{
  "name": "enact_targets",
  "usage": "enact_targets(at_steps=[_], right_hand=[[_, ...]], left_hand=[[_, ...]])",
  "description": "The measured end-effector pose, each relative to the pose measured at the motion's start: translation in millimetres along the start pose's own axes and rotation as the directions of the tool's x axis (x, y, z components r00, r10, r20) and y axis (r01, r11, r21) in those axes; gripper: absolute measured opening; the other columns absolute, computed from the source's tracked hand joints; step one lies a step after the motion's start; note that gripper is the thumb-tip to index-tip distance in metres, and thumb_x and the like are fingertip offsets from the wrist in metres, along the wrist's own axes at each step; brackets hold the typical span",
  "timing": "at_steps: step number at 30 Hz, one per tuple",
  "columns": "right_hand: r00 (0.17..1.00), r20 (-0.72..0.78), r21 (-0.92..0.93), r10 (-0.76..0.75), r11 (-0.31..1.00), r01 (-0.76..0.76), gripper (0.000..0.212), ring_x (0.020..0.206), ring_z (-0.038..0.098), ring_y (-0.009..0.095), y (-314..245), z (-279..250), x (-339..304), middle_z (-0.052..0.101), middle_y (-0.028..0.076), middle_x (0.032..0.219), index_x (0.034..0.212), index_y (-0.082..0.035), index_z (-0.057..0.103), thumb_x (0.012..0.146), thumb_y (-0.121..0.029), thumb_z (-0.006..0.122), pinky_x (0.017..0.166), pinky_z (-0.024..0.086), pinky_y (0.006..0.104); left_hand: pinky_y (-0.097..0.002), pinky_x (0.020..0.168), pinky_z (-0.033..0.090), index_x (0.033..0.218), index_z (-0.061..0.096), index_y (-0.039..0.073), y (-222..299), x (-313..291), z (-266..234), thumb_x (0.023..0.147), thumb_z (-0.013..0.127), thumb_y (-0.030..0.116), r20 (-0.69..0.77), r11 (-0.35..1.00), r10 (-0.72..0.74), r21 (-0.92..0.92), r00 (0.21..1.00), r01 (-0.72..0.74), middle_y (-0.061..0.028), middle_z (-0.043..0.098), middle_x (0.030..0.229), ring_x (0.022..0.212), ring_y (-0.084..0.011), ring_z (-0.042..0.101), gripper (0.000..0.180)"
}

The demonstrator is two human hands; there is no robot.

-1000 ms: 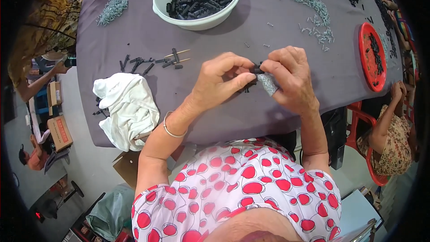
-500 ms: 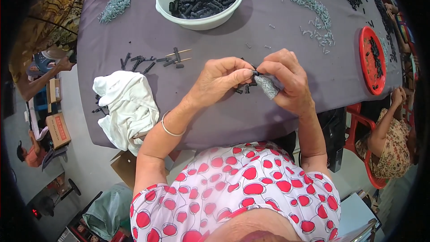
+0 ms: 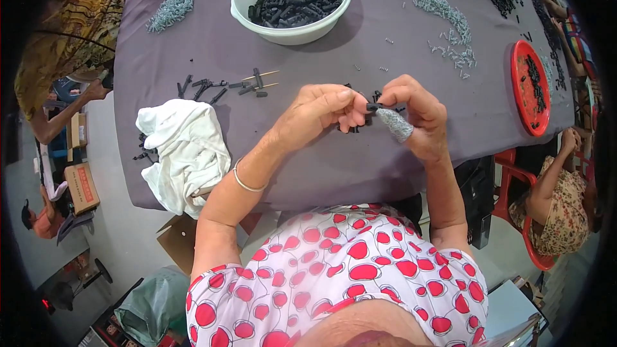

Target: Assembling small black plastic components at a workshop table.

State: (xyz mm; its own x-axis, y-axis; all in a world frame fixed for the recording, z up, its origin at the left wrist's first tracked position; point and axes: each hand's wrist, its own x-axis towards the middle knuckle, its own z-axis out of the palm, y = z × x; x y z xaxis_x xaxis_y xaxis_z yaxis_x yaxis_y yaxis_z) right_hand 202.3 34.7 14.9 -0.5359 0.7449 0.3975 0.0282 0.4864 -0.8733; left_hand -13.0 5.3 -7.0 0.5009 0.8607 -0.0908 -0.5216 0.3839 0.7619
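Note:
Above the near part of the table, my left hand (image 3: 318,110) and my right hand (image 3: 424,115) meet at a small black plastic part (image 3: 373,107). The right index finger and thumb pinch it. A grey, rough-looking cover (image 3: 394,124) wraps that thumb. My left fingers are curled closed against the part's left end; their grip is partly hidden. More small black pieces (image 3: 352,130) lie on the cloth beneath and behind the hands.
A white bowl (image 3: 239,13) of black parts stands on the grey tablecloth (image 3: 270,186). A white cloth (image 3: 186,154) covers the left edge. Small metal springs (image 3: 450,16) lie at right, near a red tray (image 3: 516,83). Black pieces and thin sticks (image 3: 263,83) sit left of centre.
My left thumb has drawn back to the left and its fingers have curled. The black part now shows more plainly at my right fingertips. The view has shifted slightly.

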Motion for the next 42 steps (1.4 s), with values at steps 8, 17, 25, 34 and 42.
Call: enact_targets(at_steps=[8, 17, 25, 34, 42], right_hand=[[0.988, 0.005, 0.483, 0.153, 0.865, -0.136, 0.015, 0.086, 0.052, 0.014, 11.3, 5.7, -3.0, 0.055, 0.008, 0.092, 0.092, 0.005, 0.06, 0.077, 0.005, 0.065, 0.076, 0.042, 0.0263], [0.997, 0.049, 0.124, 0.065, 0.99, -0.07, 0.018, 0.078, 0.056, 0.016, 3.9, 2.6, 2.6, 0.057, 0.007, 0.086, 0.09, 0.001, 0.06, 0.074, 0.002, 0.067, 0.069, 0.044, 0.0272], [0.996, 0.048, -0.227, -0.072, 0.97, 0.081, 0.024, 0.074, 0.056, 0.024, -2.5, 5.1, 1.3, 0.057, 0.009, 0.084, 0.088, -0.002, 0.059, 0.066, 0.001, 0.068, 0.064, 0.046, 0.0317], [0.994, -0.103, -0.206, 0.022, 0.978, -0.043, 0.02, 0.077, 0.057, 0.019, 5.1, -8.4, 10.3, 0.058, 0.006, 0.086, 0.091, -0.001, 0.06, 0.072, 0.0, 0.066, 0.069, 0.046, 0.0289], [0.967, -0.157, -0.402, 0.2, 0.882, -0.248, 0.018, 0.074, 0.058, 0.02, 40.0, -22.7, 19.0, 0.057, 0.005, 0.08, 0.087, -0.004, 0.061, 0.07, 0.001, 0.064, 0.067, 0.044, 0.0315]], left_hand=[[-0.0204, 0.067, 0.049, 0.101, 0.064, -0.002, 4.7, -4.6, 7.6, 0.083, 0.068, 0.006, -0.03, 0.991, -0.027, 0.127, 0.999, 0.03, -0.0054, 0.066, 0.09, 0.079, -0.0085, 0.061, 0.02], [-0.0199, 0.064, 0.048, 0.101, 0.064, -0.002, 5.2, -2.1, 8.0, 0.084, 0.069, 0.011, -0.071, 0.986, -0.053, 0.153, 0.996, 0.063, -0.0036, 0.065, 0.086, 0.073, -0.0069, 0.059, 0.022], [-0.019, 0.059, 0.046, 0.099, 0.065, -0.002, 3.7, -1.8, 8.3, 0.086, 0.068, 0.016, -0.106, 0.942, -0.052, 0.325, 0.993, 0.084, -0.0017, 0.064, 0.079, 0.069, -0.0054, 0.056, 0.023], [-0.0189, 0.063, 0.044, 0.097, 0.061, -0.001, -1.0, -4.4, 10.8, 0.091, 0.06, 0.012, -0.152, 0.903, 0.11, 0.428, 0.982, -0.035, 0.0005, 0.061, 0.08, 0.071, -0.0044, 0.053, 0.014], [-0.0174, 0.06, 0.042, 0.096, 0.062, 0.0, -1.4, 0.6, 8.8, 0.091, 0.059, 0.016, -0.337, 0.866, 0.24, 0.498, 0.91, -0.044, 0.0012, 0.059, 0.078, 0.066, -0.0037, 0.049, 0.017]])
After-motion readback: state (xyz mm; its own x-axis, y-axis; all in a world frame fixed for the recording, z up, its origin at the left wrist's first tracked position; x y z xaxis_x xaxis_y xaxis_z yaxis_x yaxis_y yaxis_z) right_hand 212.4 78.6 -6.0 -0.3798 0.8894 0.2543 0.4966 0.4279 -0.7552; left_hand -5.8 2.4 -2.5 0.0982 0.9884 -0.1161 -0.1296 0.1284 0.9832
